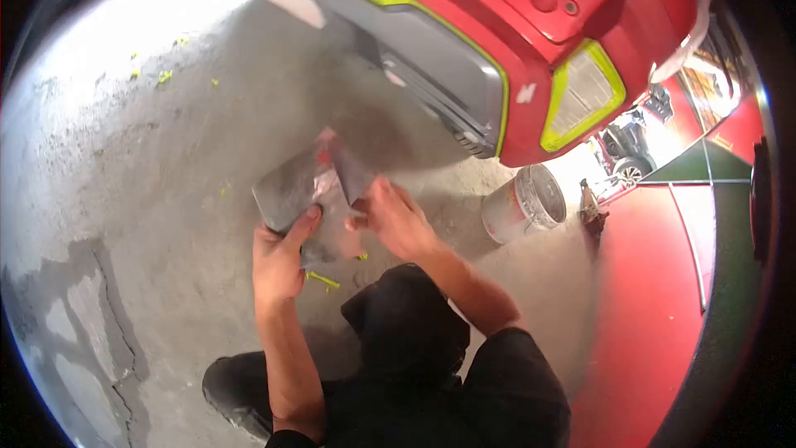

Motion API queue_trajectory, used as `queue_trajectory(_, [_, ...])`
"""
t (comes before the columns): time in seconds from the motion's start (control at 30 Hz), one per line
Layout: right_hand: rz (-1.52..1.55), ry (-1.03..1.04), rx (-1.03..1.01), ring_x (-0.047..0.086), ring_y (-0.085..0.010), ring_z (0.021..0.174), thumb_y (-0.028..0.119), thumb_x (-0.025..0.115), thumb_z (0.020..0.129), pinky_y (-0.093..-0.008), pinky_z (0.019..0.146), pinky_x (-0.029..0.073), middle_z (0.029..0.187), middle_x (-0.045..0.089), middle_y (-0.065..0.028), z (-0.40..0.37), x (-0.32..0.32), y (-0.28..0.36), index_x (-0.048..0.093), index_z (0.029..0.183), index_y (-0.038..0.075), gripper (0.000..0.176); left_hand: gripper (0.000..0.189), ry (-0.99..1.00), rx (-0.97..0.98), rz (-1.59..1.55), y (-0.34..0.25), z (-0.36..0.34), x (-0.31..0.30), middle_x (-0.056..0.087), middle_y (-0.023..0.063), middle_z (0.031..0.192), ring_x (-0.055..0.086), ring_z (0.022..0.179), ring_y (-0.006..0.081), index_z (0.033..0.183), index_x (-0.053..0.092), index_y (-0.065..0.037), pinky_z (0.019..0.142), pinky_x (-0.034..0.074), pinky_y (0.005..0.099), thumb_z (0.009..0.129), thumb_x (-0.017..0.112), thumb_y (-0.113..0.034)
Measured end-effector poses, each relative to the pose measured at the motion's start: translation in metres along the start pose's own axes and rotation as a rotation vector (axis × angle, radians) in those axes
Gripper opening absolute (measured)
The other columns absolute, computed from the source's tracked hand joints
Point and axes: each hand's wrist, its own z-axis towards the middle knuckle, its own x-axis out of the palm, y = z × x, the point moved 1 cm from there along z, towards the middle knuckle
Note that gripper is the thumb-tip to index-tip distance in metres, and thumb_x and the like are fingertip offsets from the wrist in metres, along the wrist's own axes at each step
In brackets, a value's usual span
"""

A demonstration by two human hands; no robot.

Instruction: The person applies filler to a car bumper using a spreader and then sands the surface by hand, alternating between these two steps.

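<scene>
My left hand [286,257] grips the lower edge of a flat grey mixing board [286,191], its thumb lying on top. Pinkish-red putty [326,174] is smeared over the middle and upper part of the board. In my right hand [398,217], closed fingers pinch a flat dark grey spreader [352,176], whose blade overlaps the right side of the board. Motion slightly blurs this blade and the putty. Both hands are in front of my knees, over the concrete floor.
Ahead stands a red car body [531,50] with lime-green masking tape around its grey lower panel [448,66] and lamp [583,95]. A dirty white bucket [524,203] sits to the right. Scraps of green tape [323,280] lie on the floor [182,224].
</scene>
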Motion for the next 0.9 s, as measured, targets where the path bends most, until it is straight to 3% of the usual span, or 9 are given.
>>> queue_trajectory(0.13, [-0.056,-0.054,0.160,0.063,-0.0172,0.095,0.037,0.053,0.101,-0.0359,0.079,0.053,0.109,0.064,-0.0034,0.035,0.038,0.000,0.057,0.120,0.004,0.039,0.019,-0.043,0.022,0.036,-0.026,-0.006,-0.020,0.070,0.0040,0.098,0.063,0.087,0.0112,0.104,0.068,0.001,0.079,0.050,0.0268,0.087,0.072,-0.007])
queue_trajectory(0.23, [0.170,-0.114,0.116,0.062,-0.0154,0.092,0.029,0.053,0.101,-0.0334,0.069,0.050,0.111,0.065,-0.0041,0.062,0.064,-0.005,0.055,0.126,0.004,0.035,0.020,-0.130,0.120,0.077,-0.039,-0.013,-0.036,0.070,0.0045,0.098,0.064,0.088,0.0115,0.106,0.068,0.002,0.079,0.050,0.0272,0.088,0.070,-0.007])
queue_trajectory(0.33, [0.367,-0.285,0.091,0.062,-0.0161,0.100,0.018,0.058,0.099,-0.0327,0.074,0.052,0.113,0.065,-0.0053,0.110,0.065,-0.017,0.058,0.122,0.003,0.028,0.021,-0.295,0.155,0.023,-0.062,-0.014,-0.064,0.069,0.0052,0.100,0.065,0.090,0.0127,0.108,0.066,0.003,0.080,0.050,0.0276,0.090,0.069,-0.007])
queue_trajectory(0.43, [0.188,-0.060,-0.091,0.063,-0.0173,0.103,0.008,0.063,0.094,-0.0326,0.078,0.053,0.113,0.065,-0.0060,0.156,0.062,-0.056,0.059,0.120,-0.001,0.028,0.021,-0.506,0.283,-0.031,-0.086,-0.021,-0.112,0.068,0.0062,0.105,0.064,0.093,0.0140,0.110,0.065,0.003,0.083,0.050,0.0292,0.091,0.067,-0.006])
queue_trajectory(0.5, [-0.464,0.045,-0.106,0.066,-0.0224,0.096,0.003,0.064,0.090,-0.0350,0.084,0.054,0.115,0.066,-0.0077,0.167,0.063,-0.074,0.063,0.121,0.004,0.031,0.020,-0.674,0.442,-0.018,-0.090,-0.027,-0.152,0.068,0.0064,0.106,0.064,0.094,0.0138,0.109,0.065,0.003,0.084,0.049,0.0293,0.092,0.066,-0.006])
queue_trajectory(0.57, [-0.877,0.363,-0.680,0.066,-0.0275,0.101,0.001,0.066,0.087,-0.0401,0.090,0.053,0.118,0.065,-0.0081,0.177,0.081,-0.079,0.066,0.120,0.008,0.033,0.019,-0.785,0.551,0.011,-0.104,-0.020,-0.144,0.069,0.0064,0.106,0.063,0.094,0.0128,0.109,0.066,0.003,0.084,0.049,0.0284,0.093,0.065,-0.006])
queue_trajectory(0.67, [-0.945,0.502,-1.062,0.063,-0.0303,0.111,0.003,0.070,0.084,-0.0467,0.098,0.048,0.123,0.064,-0.0084,0.200,0.079,-0.091,0.066,0.122,0.012,0.039,0.019,-0.773,0.633,0.210,-0.111,0.012,-0.126,0.069,0.0046,0.104,0.062,0.093,0.0100,0.110,0.067,0.001,0.083,0.048,0.0266,0.093,0.066,-0.008])
queue_trajectory(0.8, [-1.021,0.496,-1.145,0.057,-0.0326,0.121,0.015,0.071,0.083,-0.0557,0.113,0.031,0.129,0.059,-0.0090,0.227,0.041,-0.071,0.067,0.124,0.016,0.041,0.015,-0.777,0.582,0.466,-0.113,0.067,-0.082,0.070,0.0024,0.096,0.061,0.085,0.0078,0.104,0.068,0.001,0.077,0.048,0.0240,0.092,0.068,-0.009])
queue_trajectory(0.9, [-1.051,0.467,-1.140,0.057,-0.0329,0.121,0.017,0.070,0.084,-0.0580,0.113,0.030,0.130,0.059,-0.0086,0.238,0.017,-0.063,0.067,0.124,0.016,0.040,0.013,-0.791,0.545,0.601,-0.111,0.101,-0.056,0.070,0.0011,0.092,0.061,0.081,0.0068,0.101,0.069,0.000,0.074,0.049,0.0239,0.092,0.069,-0.010])
